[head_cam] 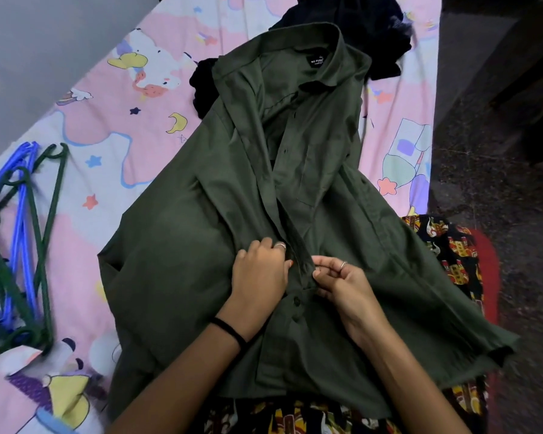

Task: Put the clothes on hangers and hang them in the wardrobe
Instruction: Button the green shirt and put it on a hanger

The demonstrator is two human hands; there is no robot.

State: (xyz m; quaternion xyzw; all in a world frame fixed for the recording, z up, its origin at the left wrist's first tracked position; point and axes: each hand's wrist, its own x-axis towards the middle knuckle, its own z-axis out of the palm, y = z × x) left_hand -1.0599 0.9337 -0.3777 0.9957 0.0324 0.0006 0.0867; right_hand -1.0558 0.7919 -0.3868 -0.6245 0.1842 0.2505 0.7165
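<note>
A dark green button-up shirt (201, 239) lies spread on the bed, collar at the far end, its front open above my hands. My left hand (259, 274) grips the left edge of the button placket at mid-shirt. My right hand (339, 281) pinches the right placket edge just beside it. Two buttons below my hands look fastened. A bunch of blue and green plastic hangers (19, 245) lies on the bed at the far left, apart from the shirt.
A pile of black clothes (351, 23) sits beyond the collar. The bed has a pink cartoon-print sheet (119, 98). A patterned black, yellow and red fabric (455, 249) and a red item lie at the right. Dark floor (499, 151) runs along the right side.
</note>
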